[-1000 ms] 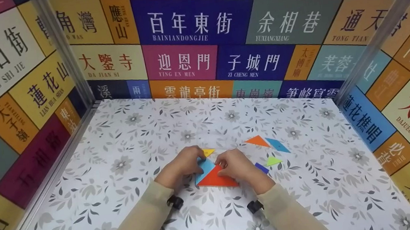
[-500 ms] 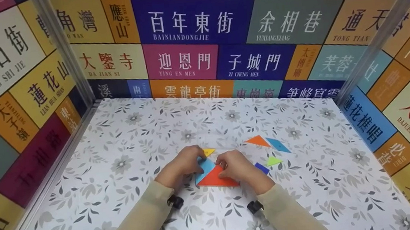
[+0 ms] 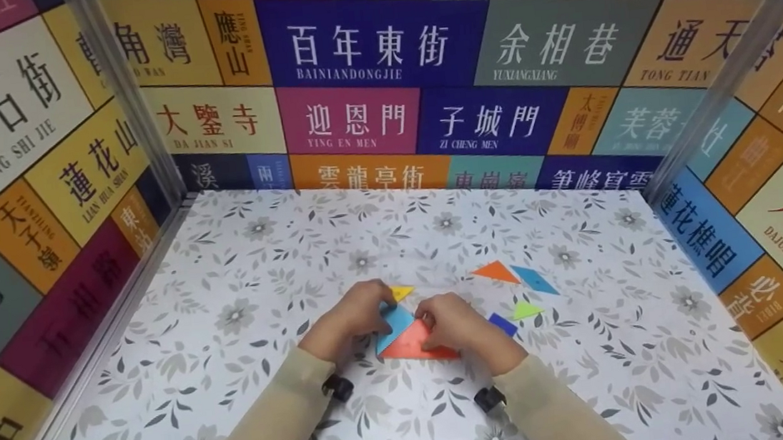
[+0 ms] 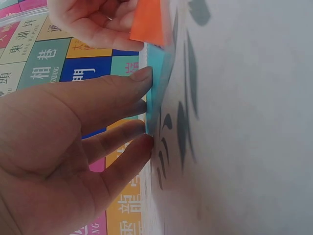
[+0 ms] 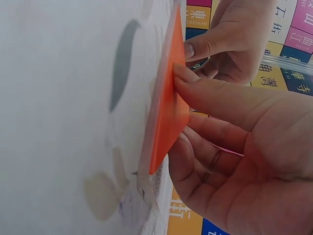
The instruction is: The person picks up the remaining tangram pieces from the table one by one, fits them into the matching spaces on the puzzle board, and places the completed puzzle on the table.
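Walls [image 3: 374, 42] of bright, lettered panels rise beyond your hands, past the bench [image 3: 280, 259], whose white surface carries grey flowers and leaves. Just beyond your left hand [image 3: 354, 313] lies a yellow piece [image 3: 402, 292], partly covered by your fingers. Just right of your right hand [image 3: 456, 319], which hides part of it, is a dark blue piece [image 3: 503, 323]; a lime-green triangle [image 3: 527, 310] lies next to it. Farther beyond that hand, to its right, an orange triangle [image 3: 498, 273] and a blue parallelogram [image 3: 535, 280] lie close together. Your left hand pinches a light blue piece [image 3: 392, 326] and your right pinches a red-orange triangle [image 3: 407, 348], thumb on its face. These two flat, straight-edged pieces meet along a slant between your hands. Your sleeves [image 3: 267, 419] are beige cloth.
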Tool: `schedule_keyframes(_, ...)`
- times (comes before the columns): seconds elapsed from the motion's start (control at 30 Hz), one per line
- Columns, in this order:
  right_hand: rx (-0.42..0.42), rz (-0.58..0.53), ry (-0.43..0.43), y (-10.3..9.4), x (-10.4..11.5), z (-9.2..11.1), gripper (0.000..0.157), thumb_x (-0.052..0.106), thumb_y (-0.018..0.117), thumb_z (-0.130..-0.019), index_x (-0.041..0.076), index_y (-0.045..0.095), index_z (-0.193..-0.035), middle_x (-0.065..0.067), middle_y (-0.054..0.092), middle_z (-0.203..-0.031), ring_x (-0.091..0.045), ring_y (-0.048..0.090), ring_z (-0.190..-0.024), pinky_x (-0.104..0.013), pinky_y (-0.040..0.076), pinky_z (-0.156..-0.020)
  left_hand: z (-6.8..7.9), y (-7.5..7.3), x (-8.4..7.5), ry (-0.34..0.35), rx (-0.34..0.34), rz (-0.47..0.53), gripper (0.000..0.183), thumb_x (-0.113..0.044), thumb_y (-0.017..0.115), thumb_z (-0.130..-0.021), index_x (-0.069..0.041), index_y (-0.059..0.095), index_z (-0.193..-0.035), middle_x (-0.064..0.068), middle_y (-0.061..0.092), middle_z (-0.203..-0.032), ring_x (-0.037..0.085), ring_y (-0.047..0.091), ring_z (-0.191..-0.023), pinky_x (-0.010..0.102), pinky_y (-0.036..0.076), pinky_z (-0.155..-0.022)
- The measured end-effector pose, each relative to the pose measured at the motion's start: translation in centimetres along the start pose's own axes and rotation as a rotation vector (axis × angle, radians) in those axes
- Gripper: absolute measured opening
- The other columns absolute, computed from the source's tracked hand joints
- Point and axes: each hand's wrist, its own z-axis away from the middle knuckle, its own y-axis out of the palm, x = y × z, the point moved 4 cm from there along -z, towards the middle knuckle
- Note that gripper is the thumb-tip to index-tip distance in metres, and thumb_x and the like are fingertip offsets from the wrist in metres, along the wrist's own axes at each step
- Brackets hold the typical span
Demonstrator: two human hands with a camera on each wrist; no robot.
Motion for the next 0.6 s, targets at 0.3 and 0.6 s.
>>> schedule_keyframes(0.3,0.024,-0.023,0.007,0.19,-0.14,0.02,0.036,0.010,0.093,-0.078,0.008,0.078,-0.110,0.002,0.061,-0.077,-0.016,0.054,-0.070,-0.028,0.045,-0.062,-0.04,0.13,0.01,0.013,0.002,-0.033,0.043,-0.007,0.095,-0.074,-0.001,0.080,-0.114,0.015,0.074,-0.119,0.033,0.068,-0.114,0.045,0.055,-0.106)
schedule_keyframes(0.6,0.030,-0.071,0.044,0.06,-0.36,0.17,0.032,0.011,0.093,-0.080,0.010,0.077,-0.107,-0.003,0.066,-0.087,-0.019,0.059,-0.078,-0.030,0.051,-0.068,-0.16,0.33,0.07,-0.048,0.019,-0.017,0.042,-0.005,0.091,-0.078,-0.004,0.079,-0.118,0.012,0.074,-0.124,0.030,0.067,-0.120,0.042,0.053,-0.111)
